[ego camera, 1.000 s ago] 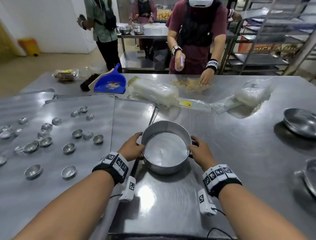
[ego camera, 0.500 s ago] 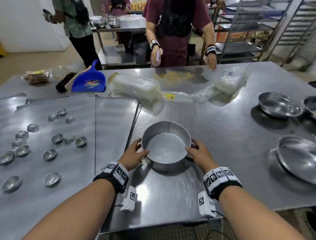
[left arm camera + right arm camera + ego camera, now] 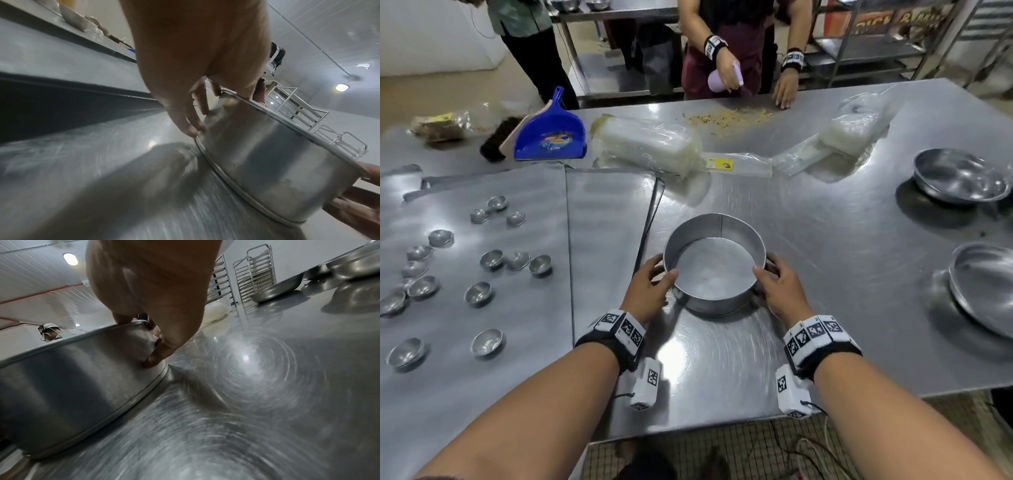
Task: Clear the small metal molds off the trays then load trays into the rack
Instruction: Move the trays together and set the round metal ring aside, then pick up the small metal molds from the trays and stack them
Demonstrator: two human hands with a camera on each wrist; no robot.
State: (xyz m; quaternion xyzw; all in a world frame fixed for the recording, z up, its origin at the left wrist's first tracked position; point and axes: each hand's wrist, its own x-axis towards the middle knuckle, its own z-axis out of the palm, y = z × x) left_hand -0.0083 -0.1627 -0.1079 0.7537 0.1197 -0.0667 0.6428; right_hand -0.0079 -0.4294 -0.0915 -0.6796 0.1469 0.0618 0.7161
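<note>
Both my hands hold a round, empty metal pan (image 3: 709, 301) on the steel table, just right of the trays. My left hand (image 3: 662, 270) grips its left wall with the thumb over the rim. My right hand (image 3: 767, 269) grips the right wall the same way. In the left wrist view my fingers (image 3: 185, 123) press the pan (image 3: 267, 154) near its base. In the right wrist view my fingers (image 3: 164, 344) lie on the pan (image 3: 72, 378). Several small metal molds (image 3: 491, 258) are scattered on a flat tray (image 3: 448, 394) at the left. A bare tray (image 3: 606, 222) lies beside it.
Two wide metal bowls (image 3: 959, 176) (image 3: 986, 287) sit at the right. A blue dustpan (image 3: 551, 133) and plastic bags (image 3: 647, 144) lie at the back. A person (image 3: 722, 78) sprays the far side by crumbs (image 3: 726, 118). Racks (image 3: 866, 41) stand behind. The table's front edge (image 3: 722, 425) is close.
Both hands keep their hold on the pan. My view has pulled back and tilted down, so the table's front edge now shows. The person opposite has lifted a hand off the crumbs.
</note>
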